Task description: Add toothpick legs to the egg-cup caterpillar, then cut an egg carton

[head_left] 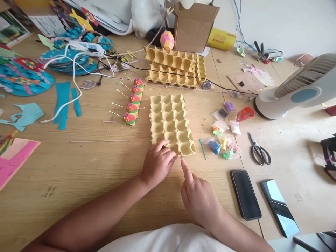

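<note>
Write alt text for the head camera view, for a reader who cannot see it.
Two bare hands meet at the near edge of a yellow egg tray on a wooden table: the left hand rests on its rim, the right hand points a finger at its corner. Small bags of coloured clay, scissors and two phones lie to the right.

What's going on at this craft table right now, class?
A person sits at a wooden table with both hands on a yellow egg tray. The left hand presses on the tray's near edge, while the right hand points its index finger at the near corner. To the left stands a row of painted egg-cup figures with pins. To the right lie small bags of coloured clay, scissors and two phones. More egg trays are stacked behind.
</note>
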Demonstrator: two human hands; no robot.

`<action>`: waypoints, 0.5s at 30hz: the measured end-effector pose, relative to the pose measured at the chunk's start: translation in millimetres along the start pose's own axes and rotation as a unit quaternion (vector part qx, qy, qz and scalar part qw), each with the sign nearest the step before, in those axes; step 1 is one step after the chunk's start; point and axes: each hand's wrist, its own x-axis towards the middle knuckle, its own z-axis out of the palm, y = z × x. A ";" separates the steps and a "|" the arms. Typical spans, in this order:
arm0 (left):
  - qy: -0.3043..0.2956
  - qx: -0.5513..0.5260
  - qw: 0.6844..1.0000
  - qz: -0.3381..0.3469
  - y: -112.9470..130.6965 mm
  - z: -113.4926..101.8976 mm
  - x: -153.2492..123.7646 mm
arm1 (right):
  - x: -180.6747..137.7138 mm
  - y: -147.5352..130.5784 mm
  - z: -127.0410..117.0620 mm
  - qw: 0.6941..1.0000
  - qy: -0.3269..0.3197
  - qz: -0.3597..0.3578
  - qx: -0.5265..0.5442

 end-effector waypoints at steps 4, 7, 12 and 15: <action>-0.002 -0.005 1.000 -0.004 0.1 0.2 1.5 | 4.5 -1.6 4.5 1.000 0.012 0.008 -0.010; -0.004 -0.003 1.000 -0.008 0.3 -0.1 1.7 | 14.4 0.7 7.0 0.999 0.032 0.008 0.006; -0.004 0.000 1.000 -0.004 0.9 -0.8 -0.1 | 14.3 2.9 1.9 0.999 0.028 0.006 0.014; 0.001 0.001 1.000 -0.003 1.3 -0.8 0.0 | 4.7 0.3 -1.7 1.000 0.008 0.010 -0.008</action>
